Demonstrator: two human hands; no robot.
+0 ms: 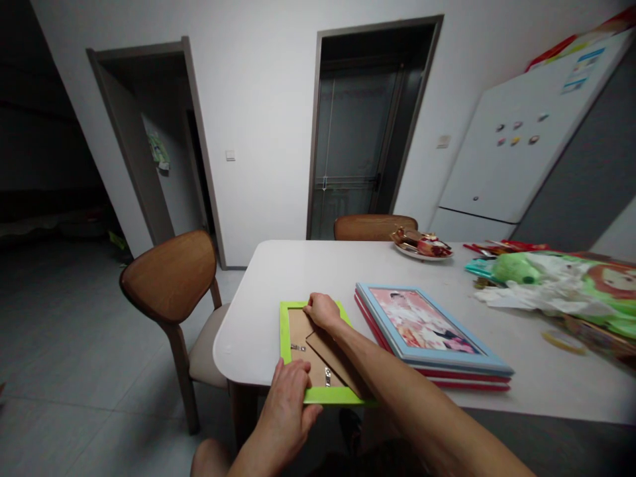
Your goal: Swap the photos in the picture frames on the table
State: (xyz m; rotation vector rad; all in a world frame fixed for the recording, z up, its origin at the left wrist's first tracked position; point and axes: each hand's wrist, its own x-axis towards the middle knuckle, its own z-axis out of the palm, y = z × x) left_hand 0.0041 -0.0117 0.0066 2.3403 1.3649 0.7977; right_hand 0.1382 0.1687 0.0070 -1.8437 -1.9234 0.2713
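Observation:
A lime-green picture frame (285,333) lies face down at the table's near edge, its brown backing board (301,322) facing up. Metal hangers and a fold-out stand leg (332,358) show on the board. My left hand (291,394) grips the frame's near left corner, thumb on the near rail and fingers over the left side. At the far rail, my right hand (324,310) is closed, its fingertips pressed against the inner edge of the frame. My right forearm hides much of the frame's right side. Any small part under those fingertips is hidden.
Right of the frame sits a stack of picture frames (432,324), light blue on top, red below. Farther back is a plate (422,250) with wrappers. Green bags and tissue (541,278) and a tape roll (564,342) lie right. A wooden chair (171,281) stands left.

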